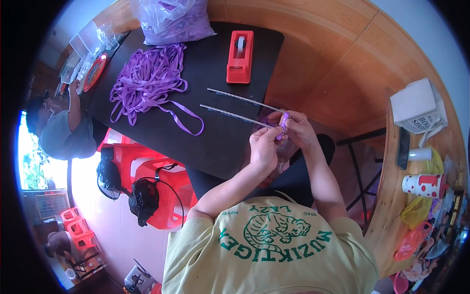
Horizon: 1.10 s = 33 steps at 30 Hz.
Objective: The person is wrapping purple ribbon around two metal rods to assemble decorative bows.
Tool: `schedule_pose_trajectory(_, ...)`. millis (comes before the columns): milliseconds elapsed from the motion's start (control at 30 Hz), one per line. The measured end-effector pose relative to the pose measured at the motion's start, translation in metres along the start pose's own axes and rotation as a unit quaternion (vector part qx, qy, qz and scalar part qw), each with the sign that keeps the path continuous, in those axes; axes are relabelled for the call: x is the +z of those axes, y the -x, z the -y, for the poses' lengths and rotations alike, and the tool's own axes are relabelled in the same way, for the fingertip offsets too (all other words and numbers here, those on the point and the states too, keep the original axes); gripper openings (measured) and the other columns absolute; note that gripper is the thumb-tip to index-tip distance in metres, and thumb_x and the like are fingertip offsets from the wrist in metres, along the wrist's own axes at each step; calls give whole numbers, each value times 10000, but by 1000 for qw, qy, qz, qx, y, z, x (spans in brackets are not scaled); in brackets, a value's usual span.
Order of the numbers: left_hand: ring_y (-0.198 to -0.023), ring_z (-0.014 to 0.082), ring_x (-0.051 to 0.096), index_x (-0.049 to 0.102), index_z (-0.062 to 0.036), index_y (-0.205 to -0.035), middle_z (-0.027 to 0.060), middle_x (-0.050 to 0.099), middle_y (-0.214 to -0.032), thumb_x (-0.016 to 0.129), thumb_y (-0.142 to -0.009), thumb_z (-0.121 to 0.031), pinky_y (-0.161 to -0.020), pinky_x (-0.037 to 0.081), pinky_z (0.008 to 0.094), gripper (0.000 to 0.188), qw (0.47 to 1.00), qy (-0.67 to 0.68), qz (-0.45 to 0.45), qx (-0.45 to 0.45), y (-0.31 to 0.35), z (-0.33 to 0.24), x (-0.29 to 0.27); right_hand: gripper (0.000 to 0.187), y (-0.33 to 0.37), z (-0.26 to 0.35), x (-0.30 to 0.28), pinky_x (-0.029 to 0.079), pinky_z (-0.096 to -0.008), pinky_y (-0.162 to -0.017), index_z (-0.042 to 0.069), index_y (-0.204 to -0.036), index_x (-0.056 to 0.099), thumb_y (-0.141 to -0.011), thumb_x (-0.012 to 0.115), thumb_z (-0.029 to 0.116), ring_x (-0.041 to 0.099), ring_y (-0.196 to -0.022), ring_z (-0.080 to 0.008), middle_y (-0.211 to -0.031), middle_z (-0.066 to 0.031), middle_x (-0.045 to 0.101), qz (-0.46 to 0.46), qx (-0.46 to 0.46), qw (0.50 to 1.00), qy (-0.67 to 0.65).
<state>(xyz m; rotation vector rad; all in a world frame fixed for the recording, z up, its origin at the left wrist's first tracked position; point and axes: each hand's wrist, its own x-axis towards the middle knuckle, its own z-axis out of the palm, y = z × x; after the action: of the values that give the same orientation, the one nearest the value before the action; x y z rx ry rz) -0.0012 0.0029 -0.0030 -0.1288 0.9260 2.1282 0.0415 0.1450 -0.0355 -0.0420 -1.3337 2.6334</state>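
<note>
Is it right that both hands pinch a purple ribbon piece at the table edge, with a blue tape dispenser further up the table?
Not quite: the tape dispenser is red, not blue, as the head view shows. The left hand and right hand do pinch the purple ribbon piece.

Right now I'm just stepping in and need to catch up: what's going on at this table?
A person in a yellow shirt is working a small piece of purple ribbon between both hands, the left hand and the right hand, at the edge of the black table. Two long thin sticks lie just in front of the hands. Further back sit a loose pile of purple ribbon strips, a red tape dispenser and a plastic bag holding more purple pieces.
</note>
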Motion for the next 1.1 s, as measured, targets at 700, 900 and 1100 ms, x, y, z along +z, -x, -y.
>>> schedule_pose_trajectory(700, -704, 101, 595, 672, -21, -886, 51, 673, -850, 598, -874, -142, -638, 446, 220, 142, 956, -204, 97, -185, 40, 15, -31, 433, 5, 16, 54, 454, -185, -588, 16, -1216, 490, -815, 652, 13, 630, -729, -111, -815, -53, 636, -227, -28, 966, 118)
schedule_pose_trajectory(900, -676, 72, 573, 687, -15, -850, 25, 636, -738, 656, -842, -142, -590, 428, 202, 131, 880, -333, 303, -152, 55, 7, -24, 331, 17, 13, 52, 492, -209, -528, -25, -1054, 537, -750, 638, -106, 601, -643, -109, -805, -69, 623, -301, -93, 943, 109)
schedule_pose_trajectory(1100, -761, 100, 588, 670, 31, -897, 43, 634, -808, 635, -861, -116, -668, 470, 251, 155, 844, -376, 366, -108, 74, -39, -32, 237, 48, 34, 9, 493, -247, -553, 3, -1006, 595, -785, 645, -69, 604, -714, -145, -860, -68, 609, -392, -204, 885, 150)
